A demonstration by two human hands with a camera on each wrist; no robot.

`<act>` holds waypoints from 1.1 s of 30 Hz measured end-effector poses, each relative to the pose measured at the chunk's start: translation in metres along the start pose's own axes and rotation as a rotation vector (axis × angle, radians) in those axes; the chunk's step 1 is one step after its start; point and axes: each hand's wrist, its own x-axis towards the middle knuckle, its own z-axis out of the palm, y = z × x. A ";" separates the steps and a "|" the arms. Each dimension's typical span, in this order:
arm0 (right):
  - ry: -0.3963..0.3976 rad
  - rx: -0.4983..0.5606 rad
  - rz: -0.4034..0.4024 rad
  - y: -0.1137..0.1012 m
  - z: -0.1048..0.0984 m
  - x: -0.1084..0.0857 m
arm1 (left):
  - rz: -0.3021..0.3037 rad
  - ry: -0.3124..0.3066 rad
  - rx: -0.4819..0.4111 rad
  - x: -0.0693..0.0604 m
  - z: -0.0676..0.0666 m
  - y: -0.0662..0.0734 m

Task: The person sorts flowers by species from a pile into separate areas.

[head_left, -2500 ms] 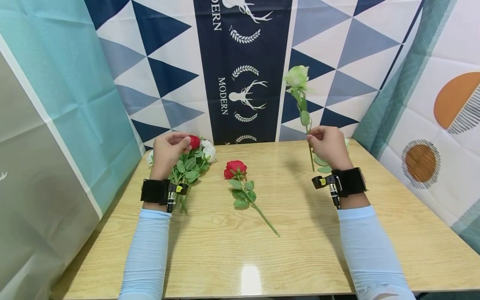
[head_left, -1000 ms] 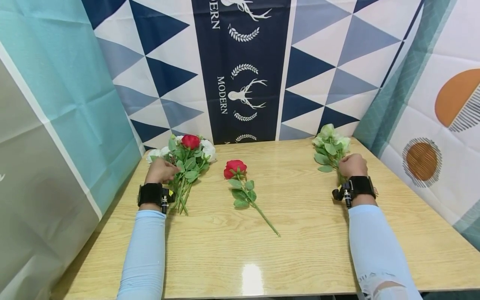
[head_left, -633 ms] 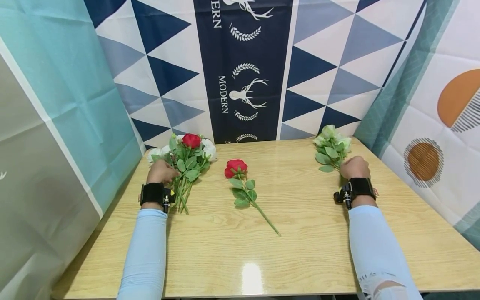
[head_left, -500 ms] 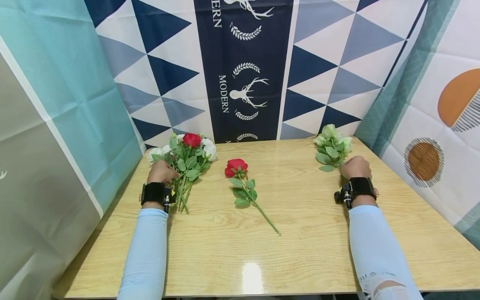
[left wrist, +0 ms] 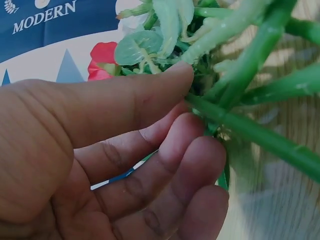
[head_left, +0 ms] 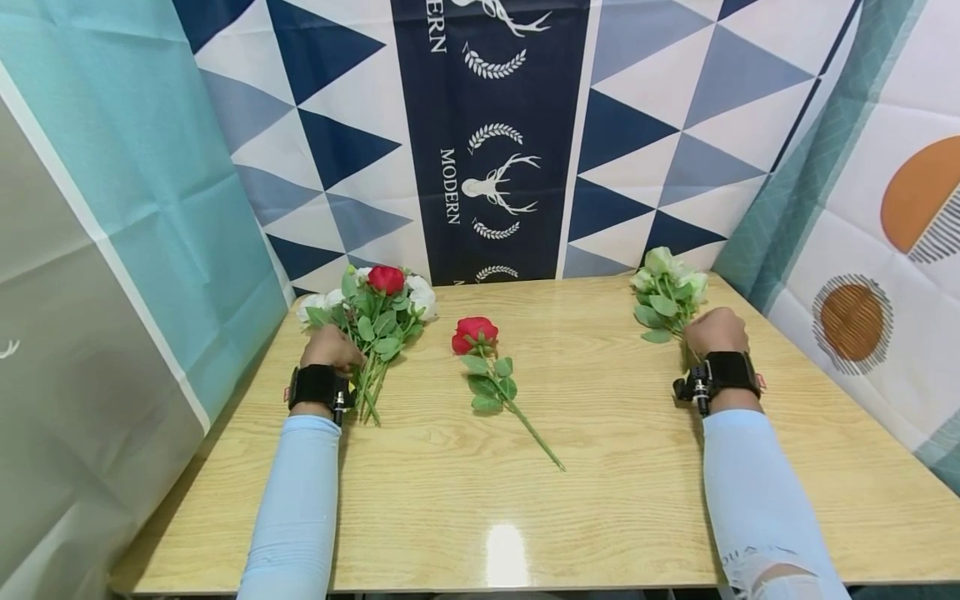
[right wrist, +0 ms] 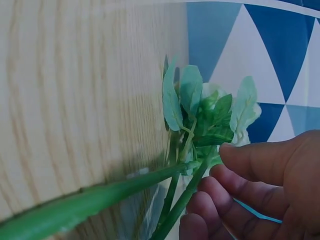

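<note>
Over the bunch of artificial flowers [head_left: 384, 327] at the back left, my left hand [head_left: 332, 346] pinches a green stem [left wrist: 260, 134] between thumb and fingertips; the other fingers curl loosely. A red rose [head_left: 386, 280] tops that bunch, with white flowers [head_left: 421, 297] around it. At the back right, my right hand [head_left: 716, 331] is at the pale green roses [head_left: 662, 263], which lie on the table. In the right wrist view its thumb and index finger pinch a stem [right wrist: 186, 201] below the leaves. A single red rose [head_left: 475, 335] lies between the hands.
The wooden table [head_left: 480, 517] has patterned cloth behind it [head_left: 495, 142] and at both sides. The lone rose's stem [head_left: 536, 435] points toward the front right. Each wrist wears a black strap with a small camera.
My right hand has lowered an upright pale green rose onto the others at the back right. My left hand has moved from the red bloom down to the stems. Lately both barely move.
</note>
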 end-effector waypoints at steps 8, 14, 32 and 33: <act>-0.003 0.006 -0.018 0.000 -0.003 -0.002 | 0.037 -0.023 0.094 0.005 0.002 0.000; 0.012 0.060 -0.059 -0.002 -0.011 -0.008 | 0.061 -0.039 0.096 0.005 0.001 -0.003; 0.118 0.125 -0.114 -0.024 -0.042 -0.017 | 0.131 0.093 0.096 -0.003 -0.013 0.006; 0.119 0.122 -0.118 -0.026 -0.043 -0.018 | 0.134 0.096 0.092 -0.003 -0.014 0.007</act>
